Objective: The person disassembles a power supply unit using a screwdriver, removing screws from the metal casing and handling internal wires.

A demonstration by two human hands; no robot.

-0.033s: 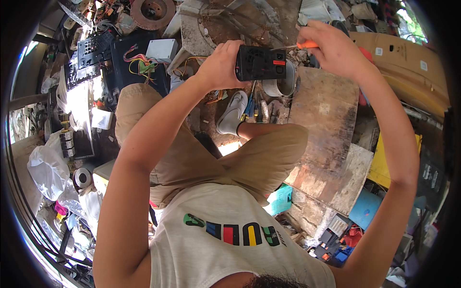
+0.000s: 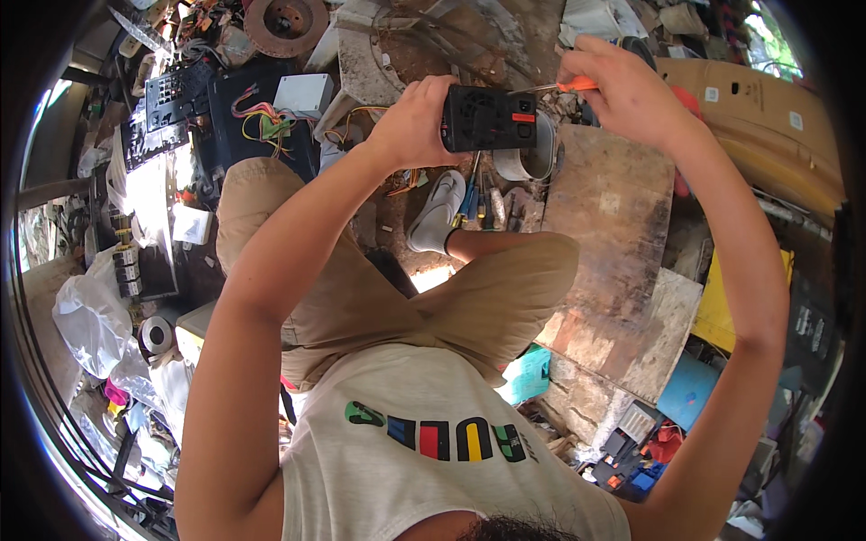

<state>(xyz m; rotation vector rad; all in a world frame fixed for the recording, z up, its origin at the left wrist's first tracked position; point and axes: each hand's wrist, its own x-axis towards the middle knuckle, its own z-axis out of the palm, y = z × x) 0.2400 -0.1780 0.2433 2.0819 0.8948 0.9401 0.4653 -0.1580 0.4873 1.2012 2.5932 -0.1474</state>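
Observation:
My left hand [image 2: 413, 124] is wrapped round the left end of a black computer power supply [image 2: 490, 119], holding it up in front of me. The supply's fan grille, power socket and red switch patch face me. My right hand [image 2: 615, 88] grips the orange handle of a screwdriver [image 2: 578, 84]. Its thin shaft points left, and the tip meets the supply's upper edge; a screw there is too small to make out. Below the supply, several more screwdrivers [image 2: 481, 206] lie on the ground beside my shoe [image 2: 438, 213].
A grey metal box with coloured wires [image 2: 304, 94] stands at the far left, near a rusty disc [image 2: 287, 25]. Worn wooden boards [image 2: 606, 225] lie to the right of my leg. A cardboard box [image 2: 758, 135] is at the far right. Plastic bags [image 2: 90, 320] and scrap crowd the left.

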